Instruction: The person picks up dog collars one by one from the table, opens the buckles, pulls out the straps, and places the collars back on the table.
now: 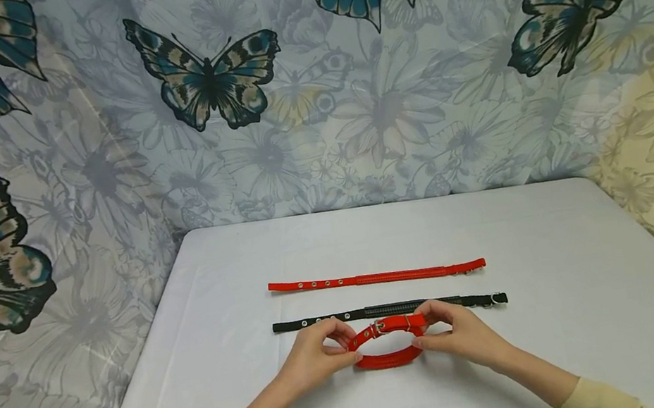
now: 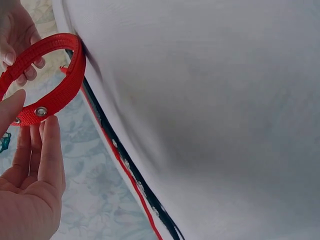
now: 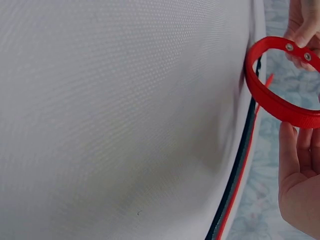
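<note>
A red pet collar (image 1: 388, 360), buckled into a loop with metal eyelets, is held between both hands near the table's front. My left hand (image 1: 315, 355) pinches its left side between thumb and fingers, close to the eyelets. On the opposite side my right hand (image 1: 465, 335) pinches the loop the same way. The buckle faces up at the top of the loop in the head view. In the left wrist view the collar (image 2: 70, 85) shows an eyelet just above the left fingertips. The right wrist view shows the collar (image 3: 272, 102) resting over the right fingertips.
Behind the hands a black collar (image 1: 407, 307) lies straight across the white table (image 1: 536, 228), partly covered by the fingers. Farther back lies a second red collar (image 1: 399, 276), also unbuckled and straight. Butterfly-patterned cloth (image 1: 269, 163) hangs behind the table.
</note>
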A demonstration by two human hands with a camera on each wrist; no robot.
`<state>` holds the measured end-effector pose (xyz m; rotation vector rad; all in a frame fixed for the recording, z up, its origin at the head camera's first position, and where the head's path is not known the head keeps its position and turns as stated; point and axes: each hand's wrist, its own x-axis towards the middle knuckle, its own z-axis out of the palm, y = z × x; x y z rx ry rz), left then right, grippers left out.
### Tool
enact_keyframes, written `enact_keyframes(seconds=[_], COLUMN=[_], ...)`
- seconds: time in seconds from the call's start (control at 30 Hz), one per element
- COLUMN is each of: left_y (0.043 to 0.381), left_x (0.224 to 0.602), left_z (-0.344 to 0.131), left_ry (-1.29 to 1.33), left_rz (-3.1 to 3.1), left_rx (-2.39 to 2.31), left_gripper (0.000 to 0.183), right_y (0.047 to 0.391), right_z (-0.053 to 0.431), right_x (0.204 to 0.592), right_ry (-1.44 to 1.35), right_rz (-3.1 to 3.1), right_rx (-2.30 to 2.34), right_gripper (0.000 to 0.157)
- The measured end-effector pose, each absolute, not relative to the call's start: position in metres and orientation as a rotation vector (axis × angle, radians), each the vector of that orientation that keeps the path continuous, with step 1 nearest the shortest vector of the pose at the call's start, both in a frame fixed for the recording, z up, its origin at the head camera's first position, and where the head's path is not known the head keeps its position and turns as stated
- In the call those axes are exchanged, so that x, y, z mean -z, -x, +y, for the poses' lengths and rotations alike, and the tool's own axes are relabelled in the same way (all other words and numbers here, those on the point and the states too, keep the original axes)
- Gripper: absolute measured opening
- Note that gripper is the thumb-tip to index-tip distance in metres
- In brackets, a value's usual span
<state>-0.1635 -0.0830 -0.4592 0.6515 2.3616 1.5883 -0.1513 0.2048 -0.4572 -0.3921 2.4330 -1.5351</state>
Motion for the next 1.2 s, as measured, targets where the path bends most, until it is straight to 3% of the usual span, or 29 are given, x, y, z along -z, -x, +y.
enact_keyframes(seconds=[1.2], left_y=[0.168], left_x=[0.452], left_z=[-0.079], left_ry=[-0.779], left_rz=[2.37], left_rx=[-1.623], left_gripper=[0.017], right_y=[0.158], right_z=[0.193], right_x=[0.444], right_ry=[0.468], right_rz=[2.409], right_rx=[1.563], right_gripper=[0.031])
